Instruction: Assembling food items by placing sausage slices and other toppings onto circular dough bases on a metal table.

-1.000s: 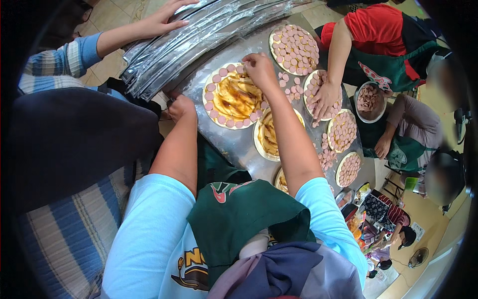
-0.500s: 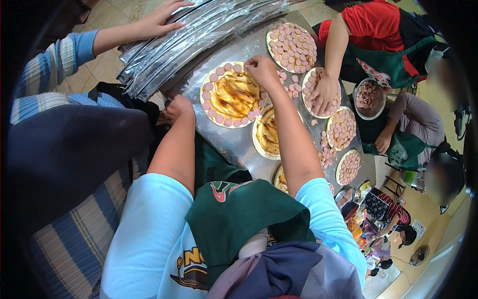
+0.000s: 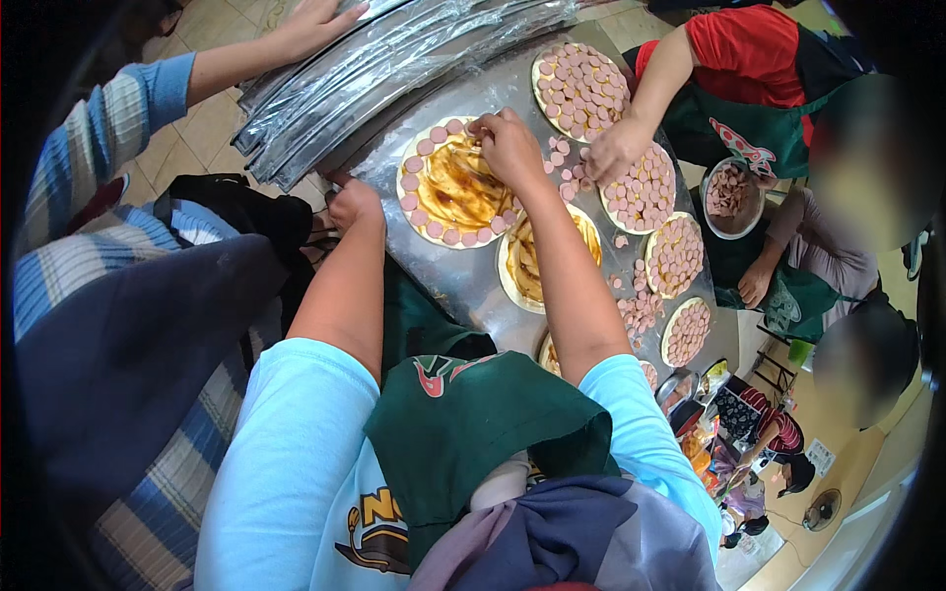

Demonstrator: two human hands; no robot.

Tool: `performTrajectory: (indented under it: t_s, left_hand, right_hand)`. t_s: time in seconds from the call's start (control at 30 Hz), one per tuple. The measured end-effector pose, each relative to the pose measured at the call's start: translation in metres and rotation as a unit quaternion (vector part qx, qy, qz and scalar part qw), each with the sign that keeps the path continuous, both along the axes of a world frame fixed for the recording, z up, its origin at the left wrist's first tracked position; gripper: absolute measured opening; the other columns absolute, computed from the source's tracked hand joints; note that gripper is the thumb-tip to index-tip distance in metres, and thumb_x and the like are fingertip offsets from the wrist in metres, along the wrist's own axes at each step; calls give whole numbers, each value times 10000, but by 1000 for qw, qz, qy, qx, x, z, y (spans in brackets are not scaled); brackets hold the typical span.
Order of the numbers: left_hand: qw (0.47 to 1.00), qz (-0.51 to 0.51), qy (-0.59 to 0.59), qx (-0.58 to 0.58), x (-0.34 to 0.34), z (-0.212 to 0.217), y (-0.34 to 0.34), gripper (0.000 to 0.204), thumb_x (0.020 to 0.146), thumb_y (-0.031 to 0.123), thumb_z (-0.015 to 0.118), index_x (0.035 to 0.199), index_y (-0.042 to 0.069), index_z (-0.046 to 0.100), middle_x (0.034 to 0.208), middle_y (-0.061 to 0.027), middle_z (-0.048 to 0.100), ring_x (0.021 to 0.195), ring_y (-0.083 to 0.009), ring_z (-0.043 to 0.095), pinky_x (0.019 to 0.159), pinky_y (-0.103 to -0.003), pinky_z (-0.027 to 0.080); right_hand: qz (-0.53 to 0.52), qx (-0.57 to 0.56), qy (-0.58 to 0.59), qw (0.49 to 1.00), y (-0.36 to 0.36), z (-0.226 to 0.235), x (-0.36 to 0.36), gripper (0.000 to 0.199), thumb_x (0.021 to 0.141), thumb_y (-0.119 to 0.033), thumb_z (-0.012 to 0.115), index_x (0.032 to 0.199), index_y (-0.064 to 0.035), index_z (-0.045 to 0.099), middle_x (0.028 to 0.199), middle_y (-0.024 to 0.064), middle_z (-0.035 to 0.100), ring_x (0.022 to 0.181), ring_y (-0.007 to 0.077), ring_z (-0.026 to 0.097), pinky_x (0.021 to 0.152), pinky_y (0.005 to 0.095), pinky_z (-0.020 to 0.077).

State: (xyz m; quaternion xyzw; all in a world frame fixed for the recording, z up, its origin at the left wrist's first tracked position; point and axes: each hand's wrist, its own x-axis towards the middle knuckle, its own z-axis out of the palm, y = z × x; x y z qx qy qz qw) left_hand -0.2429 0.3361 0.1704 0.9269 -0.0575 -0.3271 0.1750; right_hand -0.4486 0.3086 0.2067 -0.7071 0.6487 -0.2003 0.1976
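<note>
A pizza base (image 3: 456, 187) lies on the metal table, spread with yellow and brown sauce and lined around much of its rim with pink sausage slices. My right hand (image 3: 512, 150) reaches over its far right edge, fingertips pinched down on a sausage slice (image 3: 473, 128) at the rim. At the table's near left edge, my left hand (image 3: 355, 207) is closed with its fingers curled; what it grips, if anything, is hidden. Beneath my right forearm sits a second sauced base (image 3: 522, 261) without visible slices. Loose sausage slices (image 3: 569, 182) lie just right of my right hand.
Plastic-wrapped trays (image 3: 374, 84) lie at the far left, a person's hand (image 3: 320, 30) resting by them. Across the table a co-worker's hand (image 3: 616, 150) hovers beside a sausage-covered pizza (image 3: 641, 192). Another person sits near a bowl of slices (image 3: 731, 197). More topped pizzas (image 3: 581, 89) stand around.
My right hand has shifted slightly left along the base's far rim. The co-worker's hand has moved from the topped pizza towards the loose slices. My left hand stays at the table edge.
</note>
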Motion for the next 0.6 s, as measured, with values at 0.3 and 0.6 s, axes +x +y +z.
performTrajectory:
  t_s: [0.3,0.6]
  left_hand:
    - [1000,20,16,-14,-5,-1,-3,719,879,532,296,1021,-98,613,1091,-272,588,1059,-383,558,918,-415,425]
    - [999,24,-19,-39,5,-20,1,753,874,577,283,1026,-82,615,1111,-265,580,1066,-380,552,917,-416,423]
  right_hand:
    - [-161,79,-281,943,-15,-16,-48,218,742,-39,624,953,17,614,868,93,620,700,151,612,609,277,494]
    - [-250,200,-521,791,-6,15,-54,241,805,39,558,1041,83,540,864,138,606,711,185,641,576,250,546]
